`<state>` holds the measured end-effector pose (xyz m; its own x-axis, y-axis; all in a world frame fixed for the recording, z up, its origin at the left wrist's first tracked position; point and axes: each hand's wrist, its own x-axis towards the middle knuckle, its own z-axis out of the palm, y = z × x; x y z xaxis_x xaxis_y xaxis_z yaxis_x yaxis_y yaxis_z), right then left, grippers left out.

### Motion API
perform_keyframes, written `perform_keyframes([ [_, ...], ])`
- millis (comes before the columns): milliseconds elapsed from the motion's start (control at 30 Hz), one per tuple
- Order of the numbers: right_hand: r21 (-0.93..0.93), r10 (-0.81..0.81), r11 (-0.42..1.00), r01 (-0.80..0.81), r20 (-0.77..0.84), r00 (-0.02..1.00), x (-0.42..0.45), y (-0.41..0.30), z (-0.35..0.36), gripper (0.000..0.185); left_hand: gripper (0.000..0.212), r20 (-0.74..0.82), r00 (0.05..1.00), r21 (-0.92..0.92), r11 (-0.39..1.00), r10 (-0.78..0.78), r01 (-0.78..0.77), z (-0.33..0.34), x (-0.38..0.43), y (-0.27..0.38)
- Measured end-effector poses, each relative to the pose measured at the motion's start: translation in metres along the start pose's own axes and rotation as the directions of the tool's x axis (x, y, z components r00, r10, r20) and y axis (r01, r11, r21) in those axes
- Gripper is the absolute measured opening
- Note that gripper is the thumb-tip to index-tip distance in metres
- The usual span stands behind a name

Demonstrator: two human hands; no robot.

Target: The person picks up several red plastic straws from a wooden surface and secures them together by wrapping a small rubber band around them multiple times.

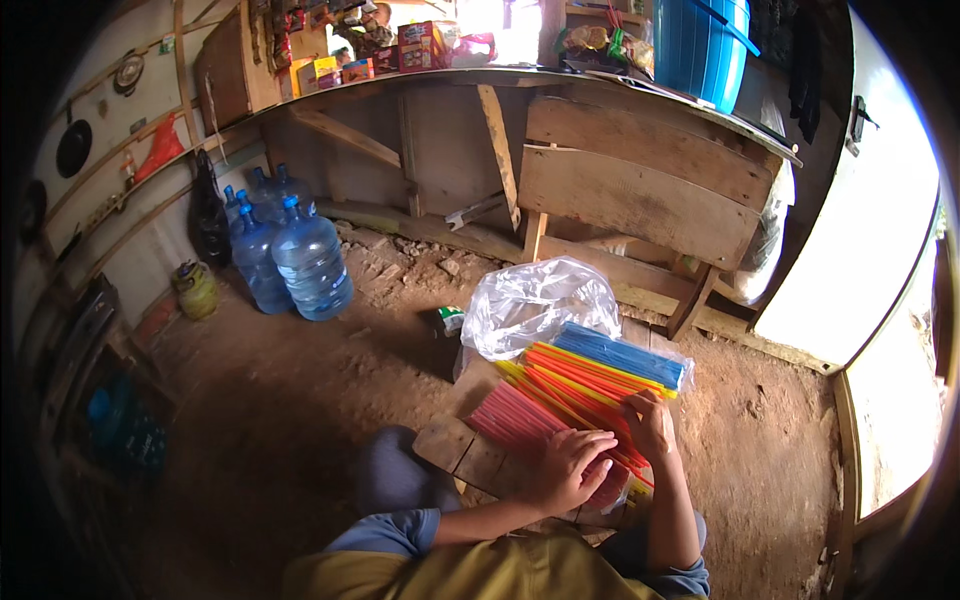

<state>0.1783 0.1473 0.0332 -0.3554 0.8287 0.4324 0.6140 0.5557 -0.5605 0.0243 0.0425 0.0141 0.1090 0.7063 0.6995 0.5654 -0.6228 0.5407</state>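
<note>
Loose orange and yellow plastic straws (574,379) lie in a slanting heap on a small wooden slatted bench (480,461) in front of me. My left hand (577,466) rests over a clear-wrapped pack of red straws (517,415), thumb spread from the fingers. At the right ends of the loose straws is my right hand (651,426), its fingers bent and touching them; whether it grips any is unclear. Beyond the heap lies a wrapped pack of blue straws (619,356). A crumpled clear plastic bag (536,304) sits at the bench's far end.
Large blue water bottles (311,259) and a green gas cylinder (195,289) stand on the dirt floor at left. A wooden bench with a backrest (641,202) stands ahead, below a counter bearing boxes (420,46) and a blue bin (701,52). Another person (367,30) is beyond the counter.
</note>
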Motion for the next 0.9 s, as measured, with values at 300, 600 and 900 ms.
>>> perform_keyframes([
  [300,-0.159,0.251,0.962,-0.222,0.194,0.948,-0.01,-0.007,-0.016,0.015,0.03,0.023,0.999,0.013,0.999,-0.033,0.033,-0.003,-0.002,-0.001],
  [600,-0.239,0.164,0.964,-0.117,0.188,0.968,-0.011,0.004,-0.006,0.023,0.029,0.019,0.999,-0.026,0.999,-0.03,0.03,0.0,0.0,0.002],
  [900,-0.097,0.198,0.979,-0.181,0.229,0.953,-0.003,0.007,-0.01,0.019,0.025,0.033,0.999,-0.008,1.0,-0.016,0.017,-0.006,0.008,0.003],
])
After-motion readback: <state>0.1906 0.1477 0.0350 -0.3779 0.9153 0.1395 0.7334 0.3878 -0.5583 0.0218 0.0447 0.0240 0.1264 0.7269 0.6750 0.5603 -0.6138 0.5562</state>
